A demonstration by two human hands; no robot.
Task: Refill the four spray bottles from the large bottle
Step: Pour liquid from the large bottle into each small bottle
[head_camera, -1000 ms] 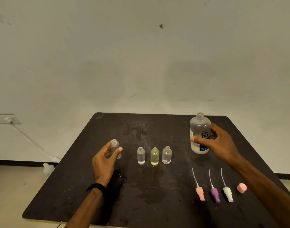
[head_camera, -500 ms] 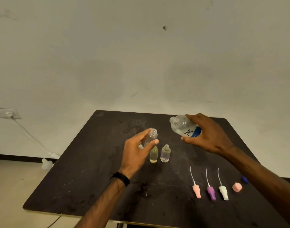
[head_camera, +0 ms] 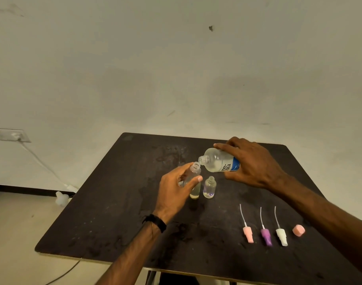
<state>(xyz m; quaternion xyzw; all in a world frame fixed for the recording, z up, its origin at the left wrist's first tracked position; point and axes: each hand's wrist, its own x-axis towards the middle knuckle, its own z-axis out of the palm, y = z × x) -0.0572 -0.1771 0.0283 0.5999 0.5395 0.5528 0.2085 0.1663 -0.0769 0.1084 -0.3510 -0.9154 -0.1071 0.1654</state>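
Now large bottle [head_camera: 219, 162] mouth nearer small bottle [head_camera: 193, 173].

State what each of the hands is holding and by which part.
Left hand: a small clear spray bottle, gripped round its body, neck free. Right hand: the large bottle, gripped round its labelled body, tilted toward the small bottle's mouth.

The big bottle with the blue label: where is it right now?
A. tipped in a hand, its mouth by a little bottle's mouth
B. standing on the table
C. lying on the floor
A: the right hand holds the big bottle tipped sideways, its open mouth beside the little bottle gripped by the left hand.
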